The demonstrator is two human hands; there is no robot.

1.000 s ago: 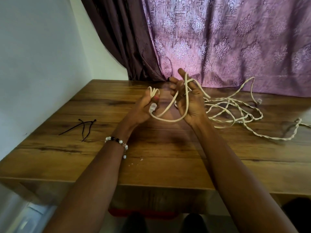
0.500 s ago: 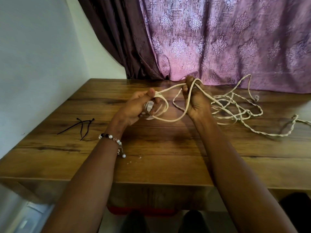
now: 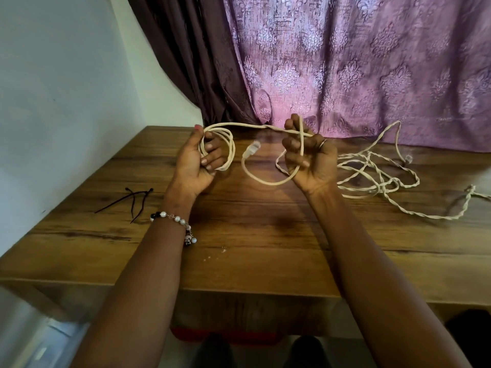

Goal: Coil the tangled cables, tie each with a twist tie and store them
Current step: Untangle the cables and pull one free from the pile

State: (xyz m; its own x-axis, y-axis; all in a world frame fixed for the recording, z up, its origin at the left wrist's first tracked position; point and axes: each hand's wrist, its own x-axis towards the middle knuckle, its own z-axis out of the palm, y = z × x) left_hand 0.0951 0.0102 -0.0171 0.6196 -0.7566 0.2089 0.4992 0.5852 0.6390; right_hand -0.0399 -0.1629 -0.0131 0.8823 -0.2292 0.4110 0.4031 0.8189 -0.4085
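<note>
My left hand (image 3: pixel 198 160) curls around a small coil (image 3: pixel 220 147) of soft, light cable; my right hand (image 3: pixel 309 158) grips the springy run, plug (image 3: pixel 252 149) dangling between. The tangle (image 3: pixel 377 173) lies at three o'clock on the table (image 3: pixel 252 235). I'd hold near the coil.

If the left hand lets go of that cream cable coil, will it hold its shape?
Probably not: the coil is untied, kept together only by the left hand. The cable looks floppy, sagging below the right hand, so the loops would likely spring loose.

The counter (image 3: pixel 255 235) is showing matt wood grain; the cable (image 3: pixel 372 179) is appearing as cream matt sheath; the curtain (image 3: pixel 358 62) is hanging as embossed cloth.
</note>
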